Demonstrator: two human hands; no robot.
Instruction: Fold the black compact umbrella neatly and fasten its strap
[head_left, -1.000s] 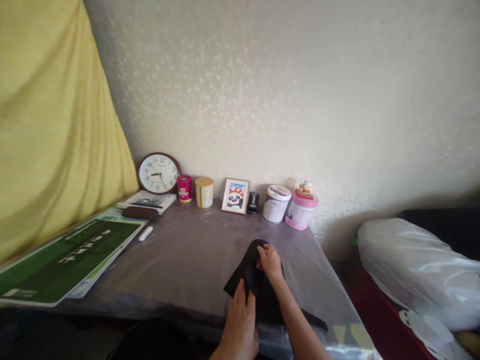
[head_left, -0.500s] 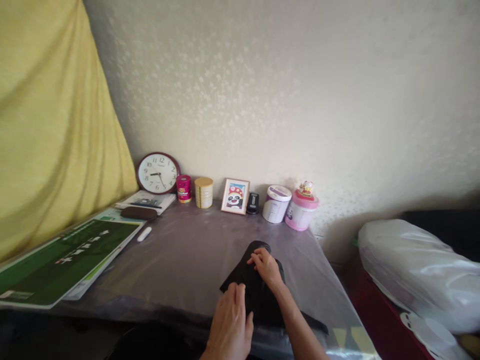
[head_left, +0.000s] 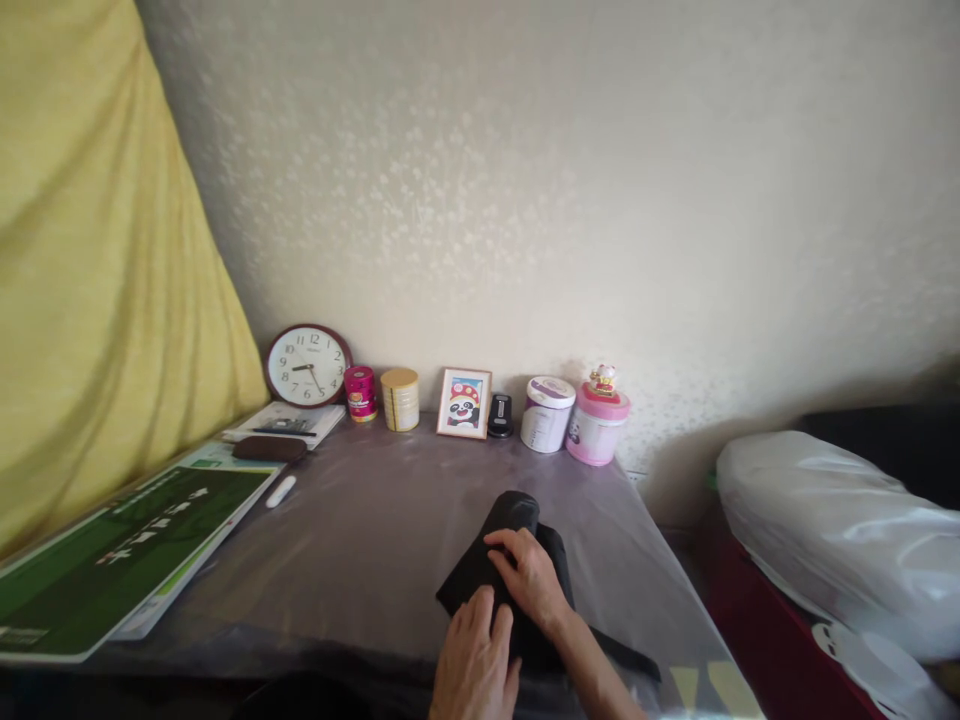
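Observation:
A black folded cloth item (head_left: pixel 469 573) with a rounded far end and a narrow strap (head_left: pixel 628 658) trailing to the right lies near the table's front edge; its exact kind I cannot make out. My left hand (head_left: pixel 474 645) is at its near left part, with bent fingers closed on the fabric. Farther up, my right hand (head_left: pixel 527 578) rests over the middle of the black cloth. Its index finger and thumb point left and are slightly apart, touching the surface. Both hands hide much of the cloth between them.
Along the wall stand a clock (head_left: pixel 308 366), a pink tin (head_left: pixel 361 394), a yellow-lidded can (head_left: pixel 400 400), a framed panda picture (head_left: pixel 464 403) and two tubs (head_left: pixel 547 415). A green booklet (head_left: pixel 150 540) lies left. A white plastic bag (head_left: pixel 832 530) is beyond the table's right edge.
The view has tilted slightly up and shifted. My left hand has moved right and nearer my right hand, its fingers now over the cloth. The right hand has drawn slightly back toward me.

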